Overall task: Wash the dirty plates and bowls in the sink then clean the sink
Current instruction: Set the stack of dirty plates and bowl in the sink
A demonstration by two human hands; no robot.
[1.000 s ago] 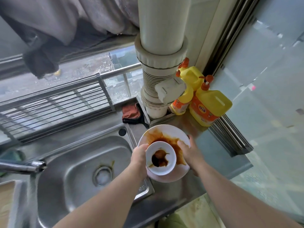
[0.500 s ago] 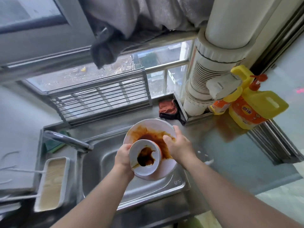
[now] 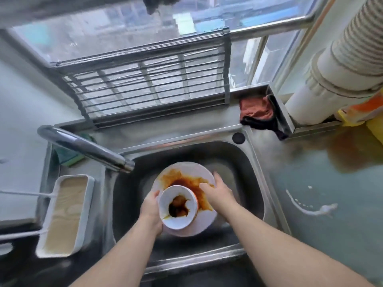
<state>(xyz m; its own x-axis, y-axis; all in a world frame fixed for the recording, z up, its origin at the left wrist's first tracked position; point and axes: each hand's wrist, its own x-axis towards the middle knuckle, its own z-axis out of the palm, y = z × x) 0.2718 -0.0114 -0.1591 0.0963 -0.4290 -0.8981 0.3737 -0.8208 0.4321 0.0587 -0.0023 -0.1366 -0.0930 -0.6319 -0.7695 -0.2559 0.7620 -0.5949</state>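
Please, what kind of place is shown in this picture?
Most likely a home kitchen, at the washing-up corner by a window: a steel sink with a tap, a dish rack behind it, and a sauce-stained plate.

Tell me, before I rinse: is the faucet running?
Off, it seems: no water stream shows below the faucet spout above the sink.

Sauce-smeared white plate (image 3: pixel 184 172) (white bowl (image 3: pixel 178 208) stacked on it) above steel sink (image 3: pixel 244 162).

No legible text; orange label on yellow bottle (image 3: pixel 371 112) at right edge blurred, unreadable.
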